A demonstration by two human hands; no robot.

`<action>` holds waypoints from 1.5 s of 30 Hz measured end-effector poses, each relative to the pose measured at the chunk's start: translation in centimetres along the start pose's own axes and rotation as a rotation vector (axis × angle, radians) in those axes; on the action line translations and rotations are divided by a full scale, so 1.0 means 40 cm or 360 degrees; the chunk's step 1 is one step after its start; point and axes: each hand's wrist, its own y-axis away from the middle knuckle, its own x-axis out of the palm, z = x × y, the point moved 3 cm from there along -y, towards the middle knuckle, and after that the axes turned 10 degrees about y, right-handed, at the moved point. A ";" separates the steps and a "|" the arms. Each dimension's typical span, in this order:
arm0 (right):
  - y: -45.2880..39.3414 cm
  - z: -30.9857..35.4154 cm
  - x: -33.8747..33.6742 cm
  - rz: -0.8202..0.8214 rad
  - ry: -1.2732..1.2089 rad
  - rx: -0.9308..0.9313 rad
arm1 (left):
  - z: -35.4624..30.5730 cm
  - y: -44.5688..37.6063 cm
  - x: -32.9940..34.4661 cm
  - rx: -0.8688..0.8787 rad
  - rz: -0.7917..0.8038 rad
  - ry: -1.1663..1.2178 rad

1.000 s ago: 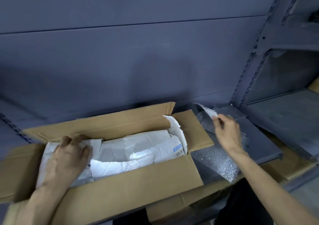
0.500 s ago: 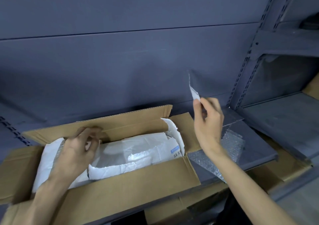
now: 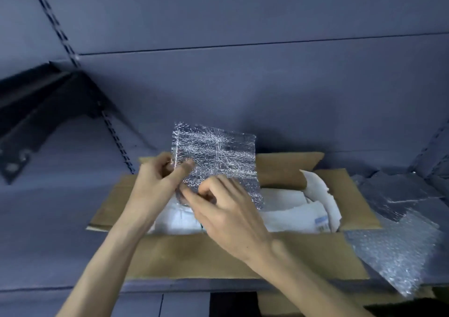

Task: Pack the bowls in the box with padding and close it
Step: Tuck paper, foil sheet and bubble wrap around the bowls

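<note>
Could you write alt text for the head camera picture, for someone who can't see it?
Both hands, left hand and right hand, hold a sheet of bubble wrap upright over an open cardboard box with white paper inside. More bubble wrap lies to the right, on a grey shelf.

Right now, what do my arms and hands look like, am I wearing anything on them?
Both forearms are bare as far up as the picture shows, with no sleeves in view. The left hand and right hand wear no gloves, and no rings, watch or bracelet show on the fingers and wrists that face the camera.
</note>
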 end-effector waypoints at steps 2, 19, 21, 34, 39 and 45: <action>-0.008 0.027 0.033 0.0147 -0.0025 -0.0045 | 0.033 0.005 -0.037 -0.0069 -0.0050 0.0015; 0.025 -0.011 0.087 0.0761 -0.0058 0.0307 | 0.183 0.023 -0.176 -0.0275 0.0193 -0.1228; 0.033 -0.022 0.063 0.0753 -0.0091 0.0289 | 0.179 0.025 -0.178 -0.0223 0.0137 -0.1128; 0.049 -0.162 0.065 0.1174 0.0100 0.0367 | 0.187 0.026 -0.230 -0.0214 -0.0103 -0.0313; 0.052 -0.177 0.115 0.1398 0.0303 0.0396 | 0.190 0.030 -0.233 -0.0242 -0.0066 -0.0255; 0.068 -0.172 0.116 0.1270 0.0384 0.0369 | 0.185 0.043 -0.188 -0.0021 0.0024 -0.0895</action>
